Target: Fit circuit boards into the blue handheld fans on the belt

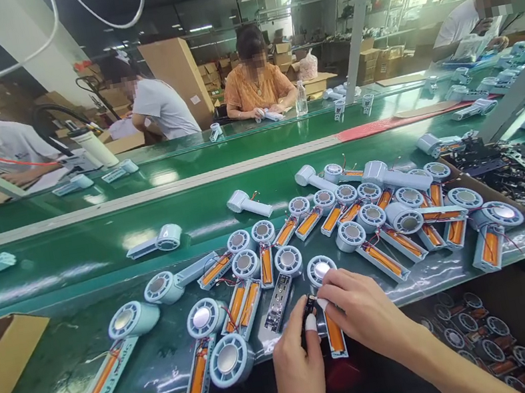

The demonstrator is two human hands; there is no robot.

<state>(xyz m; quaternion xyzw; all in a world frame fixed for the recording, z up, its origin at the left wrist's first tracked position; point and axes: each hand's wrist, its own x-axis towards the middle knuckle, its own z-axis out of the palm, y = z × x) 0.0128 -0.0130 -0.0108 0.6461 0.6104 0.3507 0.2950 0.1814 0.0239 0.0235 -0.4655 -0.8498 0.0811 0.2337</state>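
Observation:
My left hand (pixel 299 359), with a white cover on its thumb, grips a small black circuit board (pixel 309 310) at the table's near edge. My right hand (pixel 357 302) is closed in a pinch at the board's upper end; what its fingertips hold is hidden. Beneath the hands lies an opened pale-blue handheld fan (pixel 321 270), its orange battery (pixel 335 334) showing in the handle. Just left of my hands, another fan (pixel 288 260) has a dark circuit board (pixel 279 303) in its handle.
Opened fans (pixel 350 235) crowd the green table (pixel 157 350). At right stands a box of black circuit boards (pixel 517 172); below it, a carton holds more fans (pixel 491 339). An open carton (pixel 13 369) sits at left. Several co-workers (pixel 256 82) sit across the conveyor (pixel 192 199).

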